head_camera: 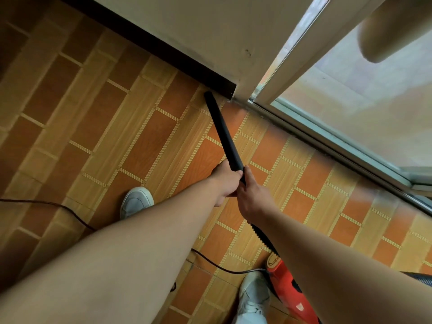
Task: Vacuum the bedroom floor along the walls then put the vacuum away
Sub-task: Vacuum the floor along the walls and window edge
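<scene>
Brick-patterned orange and tan floor [140, 141] meets a cream wall [198, 24] with a dark baseboard [163, 51], beside a glass sliding door [350, 108]. Both hands grip the near end of the black vacuum wand [222, 129], the left hand [225, 181] just ahead of the right hand [253, 197]. Its tip rests on the floor by the baseboard's end. The red vacuum body [287, 284] sits beside the right shoe [253, 298], and a black cord [70, 211] trails across the floor.
</scene>
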